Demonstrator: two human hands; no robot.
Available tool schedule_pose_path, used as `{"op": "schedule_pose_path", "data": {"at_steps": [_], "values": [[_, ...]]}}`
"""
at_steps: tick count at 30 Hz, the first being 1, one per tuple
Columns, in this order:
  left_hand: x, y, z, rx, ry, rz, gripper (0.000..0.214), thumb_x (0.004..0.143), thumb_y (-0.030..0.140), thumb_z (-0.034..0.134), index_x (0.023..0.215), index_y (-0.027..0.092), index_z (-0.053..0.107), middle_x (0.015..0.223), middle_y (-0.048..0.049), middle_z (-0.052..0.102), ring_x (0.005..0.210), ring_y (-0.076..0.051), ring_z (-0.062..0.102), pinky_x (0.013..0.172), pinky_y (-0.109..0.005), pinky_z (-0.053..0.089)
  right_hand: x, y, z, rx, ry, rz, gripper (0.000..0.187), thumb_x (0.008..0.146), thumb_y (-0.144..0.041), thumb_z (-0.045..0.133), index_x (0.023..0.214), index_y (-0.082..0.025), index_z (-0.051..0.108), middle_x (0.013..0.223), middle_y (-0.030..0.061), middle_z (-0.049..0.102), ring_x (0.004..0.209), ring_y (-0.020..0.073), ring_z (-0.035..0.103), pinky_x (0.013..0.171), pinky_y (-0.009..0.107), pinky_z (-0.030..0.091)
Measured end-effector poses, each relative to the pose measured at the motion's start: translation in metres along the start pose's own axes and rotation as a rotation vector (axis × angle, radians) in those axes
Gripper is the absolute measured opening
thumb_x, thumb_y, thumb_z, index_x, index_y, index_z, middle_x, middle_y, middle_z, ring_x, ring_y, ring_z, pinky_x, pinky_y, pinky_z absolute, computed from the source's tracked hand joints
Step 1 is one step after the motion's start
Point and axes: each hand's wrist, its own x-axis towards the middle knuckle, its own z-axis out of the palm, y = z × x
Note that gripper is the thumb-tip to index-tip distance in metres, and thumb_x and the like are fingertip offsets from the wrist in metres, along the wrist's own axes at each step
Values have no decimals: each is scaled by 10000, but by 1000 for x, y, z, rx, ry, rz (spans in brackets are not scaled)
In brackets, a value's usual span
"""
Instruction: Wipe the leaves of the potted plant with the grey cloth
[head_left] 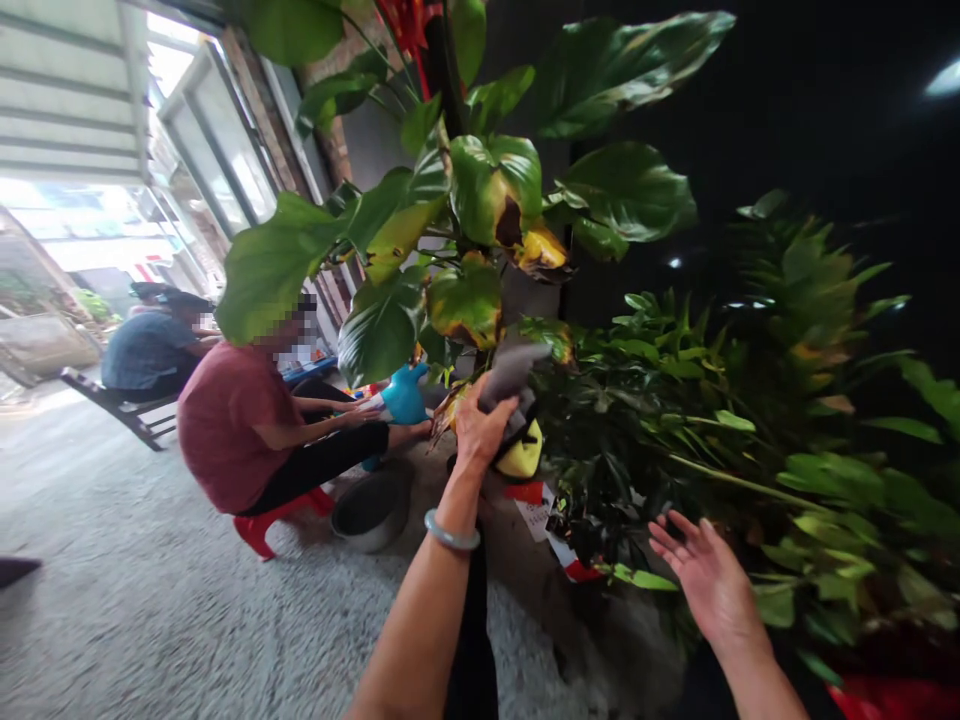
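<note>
My left hand (480, 425) is raised under a tall potted plant (465, 230) with big green leaves, some yellowed and brown at the edges. It is closed on a grey cloth (511, 368) held against the lower leaves. A pale bangle (451, 533) circles that wrist. My right hand (701, 575) hovers lower to the right, palm up, fingers spread, holding nothing, beside a bed of dark green shrubs (750, 430).
A person in a red shirt (240, 420) sits on a red stool (281, 518) at left, next to a blue watering can (405, 392) and a metal basin (371, 510). Another person (150, 345) sits further back. Grey gravelled ground (150, 600) spreads to the left.
</note>
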Motion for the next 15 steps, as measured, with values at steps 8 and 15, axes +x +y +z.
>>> {"op": "schedule_pose_path", "data": {"at_steps": [8, 15], "values": [[-35, -47, 6, 306, -466, -290, 417, 573, 193, 762, 990, 194, 755, 846, -28, 749, 902, -258, 670, 847, -350, 503, 0, 4, 0, -26, -30, -24, 313, 664, -520, 694, 784, -232, 709, 777, 44, 725, 769, 263, 697, 731, 417, 529], [-18, -12, 11, -27, -59, -81, 436, 691, 226, 706, 1125, 186, 702, 1009, -37, 738, 941, -221, 648, 883, -326, 498, 4, -2, -10, -46, -39, -40, 285, 687, -528, 674, 756, -252, 703, 771, 49, 718, 778, 281, 680, 779, 468, 503]]}}
